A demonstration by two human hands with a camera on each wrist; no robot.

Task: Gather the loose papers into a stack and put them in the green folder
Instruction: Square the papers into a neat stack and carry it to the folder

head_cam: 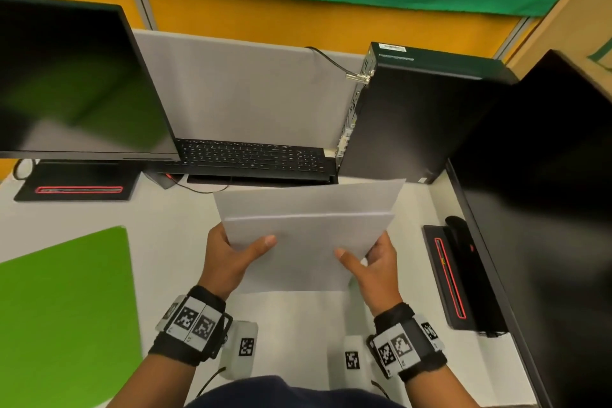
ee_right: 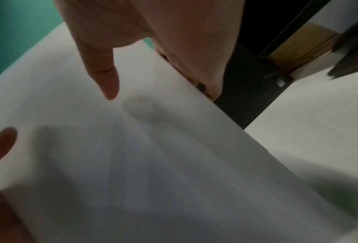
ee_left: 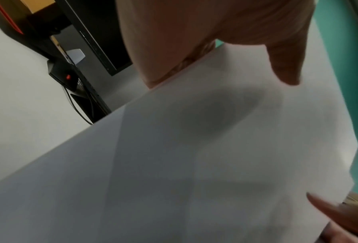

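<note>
Both hands hold a bunch of white papers (head_cam: 308, 225) upright above the desk's middle, the sheets uneven at their top edges. My left hand (head_cam: 231, 252) grips the papers' left side, thumb on the front and fingers behind. My right hand (head_cam: 371, 258) grips the right side the same way. In the left wrist view the papers (ee_left: 194, 148) fill the frame below the left hand (ee_left: 215, 49). In the right wrist view the papers (ee_right: 153, 156) lie under the thumb of the right hand (ee_right: 153, 41). The green folder (head_cam: 66, 301) lies shut on the desk at the left.
A black monitor (head_cam: 73, 83) stands at back left, a keyboard (head_cam: 251, 159) behind the papers, a computer tower (head_cam: 414, 113) at back right. A second dark monitor (head_cam: 546, 192) and its stand base (head_cam: 460, 275) fill the right. The white desk (head_cam: 172, 225) shows between them.
</note>
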